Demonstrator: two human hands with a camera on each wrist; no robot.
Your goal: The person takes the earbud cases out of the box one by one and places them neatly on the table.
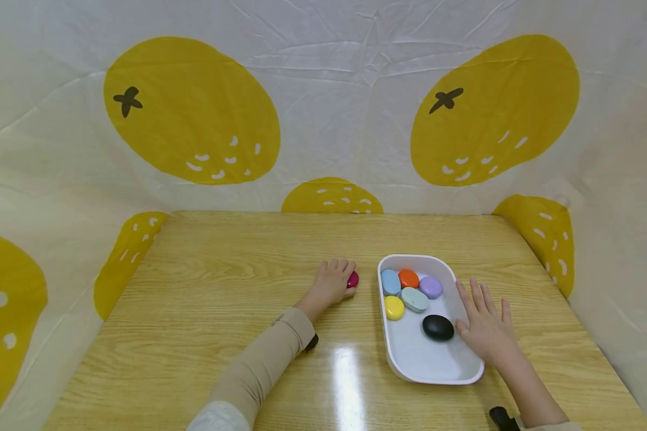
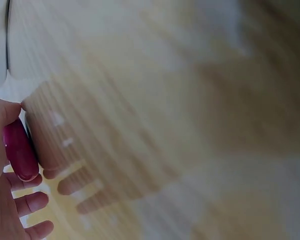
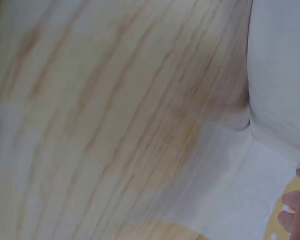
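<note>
My left hand (image 1: 334, 282) is over the table left of the white tray (image 1: 426, 365), holding a smooth magenta pebble (image 1: 353, 279) between thumb and fingers. In the left wrist view the magenta pebble (image 2: 21, 152) stands on edge close to the glossy tabletop, with the thumb on one side and several fingertips below. My right hand (image 1: 486, 326) lies along the tray's right rim, fingers spread and straight. Inside the tray are pebbles: light blue (image 1: 390, 282), orange (image 1: 408, 278), purple (image 1: 430, 287), pale green (image 1: 414, 300), yellow (image 1: 394, 307) and a larger black one (image 1: 438, 328).
The wooden table (image 1: 194, 269) carries the tray right of its middle. A white cloth (image 1: 345, 120) with big yellow fruit prints hangs behind the table and along both sides. Dark wrist straps (image 1: 502, 418) show at the cuffs.
</note>
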